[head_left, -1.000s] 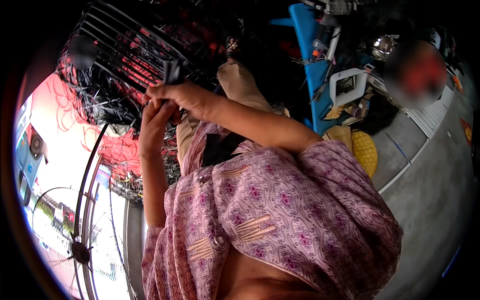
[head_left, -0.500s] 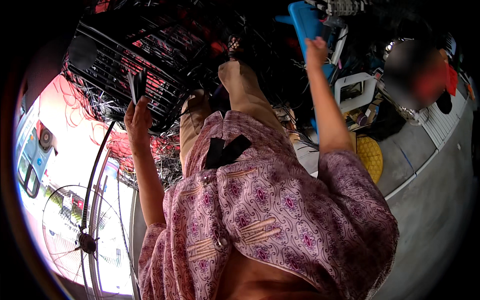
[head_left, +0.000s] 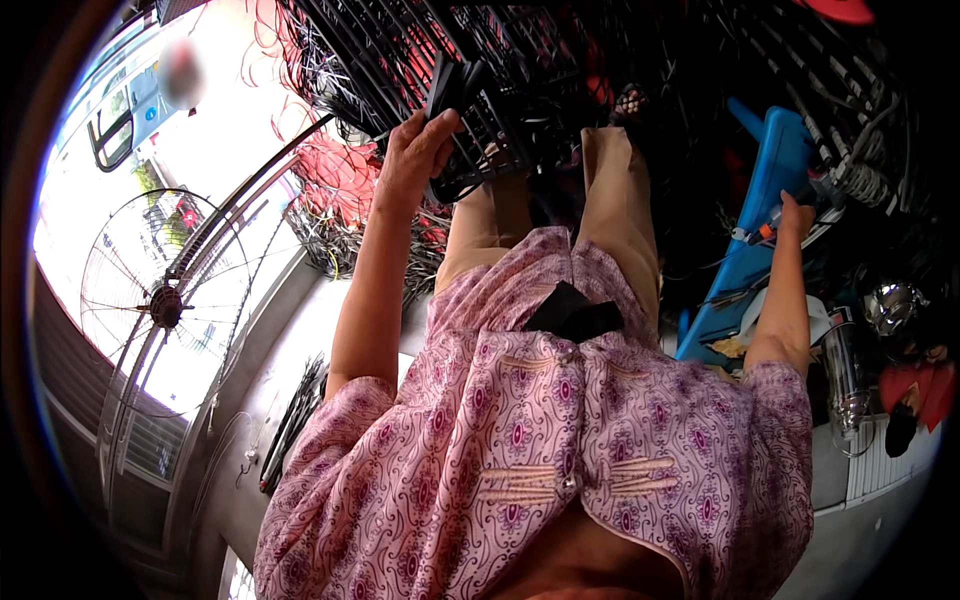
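While my left hand point(head_left: 415, 150) grips a dark flat tool point(head_left: 447, 85) at eleven o'clock, my right hand point(head_left: 797, 215) grasps a small orange-tipped tool point(head_left: 755, 235) at two, so work on the black wire crate point(head_left: 500, 60) looks unfinished.

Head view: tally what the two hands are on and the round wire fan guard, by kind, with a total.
Black wire crate, gripped by the left hand: 1
Blue plastic stool, touched by the right hand: 1
Round wire fan guard: 1
Total: 3
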